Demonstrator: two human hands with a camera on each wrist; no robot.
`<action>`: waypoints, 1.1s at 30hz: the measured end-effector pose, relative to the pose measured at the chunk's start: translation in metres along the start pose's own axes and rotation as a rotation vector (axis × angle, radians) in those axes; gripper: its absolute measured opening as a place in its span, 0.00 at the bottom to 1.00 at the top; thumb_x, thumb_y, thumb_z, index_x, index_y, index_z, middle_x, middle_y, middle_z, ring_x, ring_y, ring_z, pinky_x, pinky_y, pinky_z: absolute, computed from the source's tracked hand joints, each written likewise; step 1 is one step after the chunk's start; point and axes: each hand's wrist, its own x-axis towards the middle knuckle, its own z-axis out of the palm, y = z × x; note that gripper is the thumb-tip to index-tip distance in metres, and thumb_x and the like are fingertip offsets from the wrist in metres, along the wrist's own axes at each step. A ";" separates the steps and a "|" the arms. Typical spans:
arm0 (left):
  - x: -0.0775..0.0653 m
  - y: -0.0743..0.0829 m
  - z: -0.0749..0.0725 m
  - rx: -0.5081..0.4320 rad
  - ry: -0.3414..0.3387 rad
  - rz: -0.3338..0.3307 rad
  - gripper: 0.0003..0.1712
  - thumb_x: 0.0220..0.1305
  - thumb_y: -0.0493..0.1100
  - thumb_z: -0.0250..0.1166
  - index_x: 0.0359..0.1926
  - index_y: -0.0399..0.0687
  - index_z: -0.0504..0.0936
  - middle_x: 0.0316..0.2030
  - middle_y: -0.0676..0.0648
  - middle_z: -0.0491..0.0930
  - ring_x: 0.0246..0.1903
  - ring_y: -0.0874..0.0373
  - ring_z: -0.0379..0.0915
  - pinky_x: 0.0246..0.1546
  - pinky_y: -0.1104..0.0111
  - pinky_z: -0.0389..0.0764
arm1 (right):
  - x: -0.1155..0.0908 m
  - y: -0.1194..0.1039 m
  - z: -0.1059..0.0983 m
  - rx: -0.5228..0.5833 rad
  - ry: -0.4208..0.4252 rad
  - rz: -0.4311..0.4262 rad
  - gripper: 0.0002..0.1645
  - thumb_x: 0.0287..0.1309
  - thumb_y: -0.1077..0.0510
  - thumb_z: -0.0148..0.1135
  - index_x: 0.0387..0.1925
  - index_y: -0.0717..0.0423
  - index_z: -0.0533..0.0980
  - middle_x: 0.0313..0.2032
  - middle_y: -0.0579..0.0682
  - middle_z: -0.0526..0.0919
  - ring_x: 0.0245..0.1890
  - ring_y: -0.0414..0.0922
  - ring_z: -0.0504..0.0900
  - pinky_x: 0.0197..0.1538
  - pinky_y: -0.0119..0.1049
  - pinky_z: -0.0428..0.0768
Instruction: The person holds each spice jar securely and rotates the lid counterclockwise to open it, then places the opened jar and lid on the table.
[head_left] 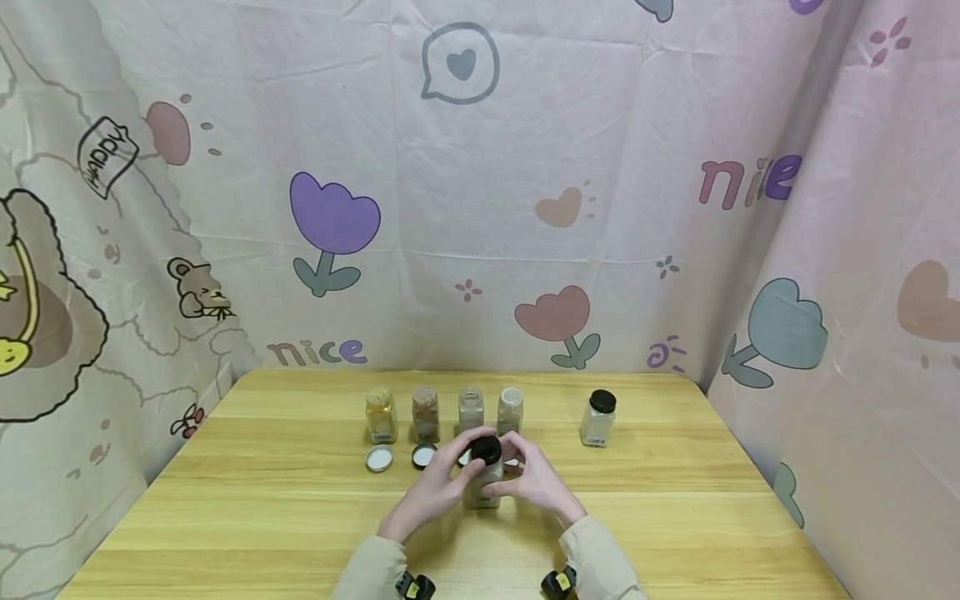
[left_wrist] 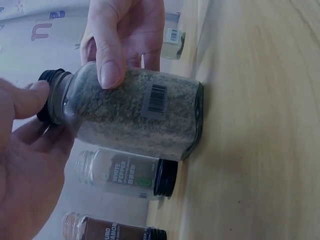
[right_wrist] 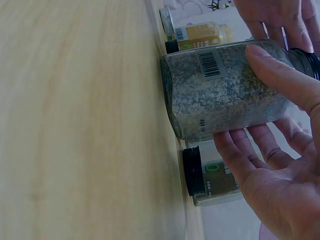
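A spice jar (left_wrist: 135, 110) with grey-green flaky contents stands upright at the table's front middle, its black lid (head_left: 486, 449) on top. My left hand (head_left: 435, 490) pinches that lid between thumb and fingers. Lower down, my right hand (head_left: 538, 481) grips the glass body, its thumb across one side and the fingers around the other. A barcode label (right_wrist: 211, 64) faces my side of the jar. Behind my hands, two lids are partly hidden.
Four lidless spice jars stand in a row behind: yellow (head_left: 382, 419), brown (head_left: 425, 417), white pepper (left_wrist: 127, 172) and a pale one (head_left: 511, 407). Upturned lids (head_left: 378, 457) lie before them. A jar with a black lid (head_left: 598, 421) stands apart at right. A printed curtain (head_left: 450, 167) hangs behind the table.
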 end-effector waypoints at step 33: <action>0.001 -0.001 0.002 0.065 0.062 -0.001 0.31 0.69 0.41 0.64 0.70 0.38 0.68 0.68 0.39 0.72 0.66 0.42 0.70 0.67 0.48 0.75 | 0.001 0.000 0.000 -0.013 0.001 -0.007 0.31 0.44 0.64 0.80 0.49 0.60 0.74 0.46 0.57 0.81 0.44 0.39 0.80 0.54 0.30 0.83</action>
